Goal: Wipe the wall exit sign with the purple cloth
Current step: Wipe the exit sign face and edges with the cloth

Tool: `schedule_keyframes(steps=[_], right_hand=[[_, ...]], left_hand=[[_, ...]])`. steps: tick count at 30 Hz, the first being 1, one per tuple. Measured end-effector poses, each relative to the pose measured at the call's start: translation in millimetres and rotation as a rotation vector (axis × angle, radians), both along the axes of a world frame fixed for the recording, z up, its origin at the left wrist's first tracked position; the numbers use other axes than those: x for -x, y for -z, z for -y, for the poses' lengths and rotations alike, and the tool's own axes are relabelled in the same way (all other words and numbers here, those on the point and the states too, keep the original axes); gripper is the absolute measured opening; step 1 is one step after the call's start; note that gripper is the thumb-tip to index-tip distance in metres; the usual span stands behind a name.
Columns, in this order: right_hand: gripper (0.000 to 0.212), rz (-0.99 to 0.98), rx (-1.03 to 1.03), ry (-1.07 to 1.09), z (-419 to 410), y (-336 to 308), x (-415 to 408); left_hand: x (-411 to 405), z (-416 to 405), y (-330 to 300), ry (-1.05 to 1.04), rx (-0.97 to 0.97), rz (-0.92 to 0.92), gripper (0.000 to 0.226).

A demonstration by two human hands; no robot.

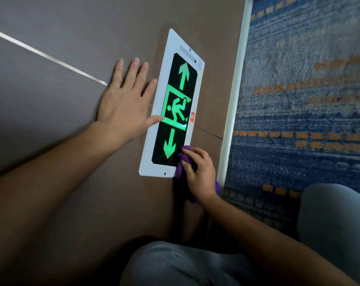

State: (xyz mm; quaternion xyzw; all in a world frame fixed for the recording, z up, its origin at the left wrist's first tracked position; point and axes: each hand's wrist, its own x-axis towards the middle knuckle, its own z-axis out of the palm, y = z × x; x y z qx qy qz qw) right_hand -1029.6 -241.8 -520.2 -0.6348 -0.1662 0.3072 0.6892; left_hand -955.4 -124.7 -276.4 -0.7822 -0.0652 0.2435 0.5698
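- While you crouch at the wall, the exit sign (171, 104) sits low on the brown panel, just above the pale skirting (234, 100) and the blue patterned carpet (303, 96); in this tilted view its long axis runs from the near end by your right hand away to the far end with the small fittings.
- Your right hand (199, 172) is closed round the bunched purple cloth (182, 162), thumb and fingers curled over it, and presses it on the near corner of the sign, where the black face meets the white frame beside the downward arrow.
- Your left hand (125, 100) lies flat and fully spread on the wall just beside the sign, holding nothing; its thumb tip seems to touch the sign's edge by the running-figure panel, though the angle leaves that unsure.
- Since the cloth sits at the near end, nearly the whole length of the face lies ahead of it, so the stroke should probably run away from you along that axis.
- Your right hand is the one placed for this; the left only braces and may need to clear its thumb.
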Motion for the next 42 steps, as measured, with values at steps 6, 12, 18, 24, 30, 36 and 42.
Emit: schedule_keyframes(steps=[6,12,18,24,30,36,42], right_hand=[[0.033,-0.009,0.015,0.102,-38.2,-3.4,-54.2],[0.034,-0.03,0.016,0.167,-74.2,-6.0,-113.9],[0.033,-0.194,-0.008,0.254,-111.2,-19.4,-184.6],[0.036,-0.22,0.016,0.301,-122.2,-18.7,-208.0],[0.036,-0.173,-0.041,0.201,-92.0,-9.4,-163.4],[0.04,-0.121,0.008,0.219,-74.0,4.0,-109.2],[0.038,-0.115,0.016,0.316,-122.0,-12.7,-169.3]], left_hand=[[-3.5,-7.1,5.5,0.033,-0.026,0.019,0.081],[-29.0,-20.7,7.5,0.018,-0.016,0.031,0.074],[-41.4,-25.3,11.9,0.008,-0.005,0.048,0.078],[-47.9,-33.9,4.9,0.052,0.004,0.017,0.08],[-49.0,-30.6,4.6,0.035,0.017,0.005,0.08],[-49.4,-29.9,5.4,0.031,0.021,0.007,0.075],[-50.4,-27.4,2.5,0.009,0.075,0.052,0.071]])
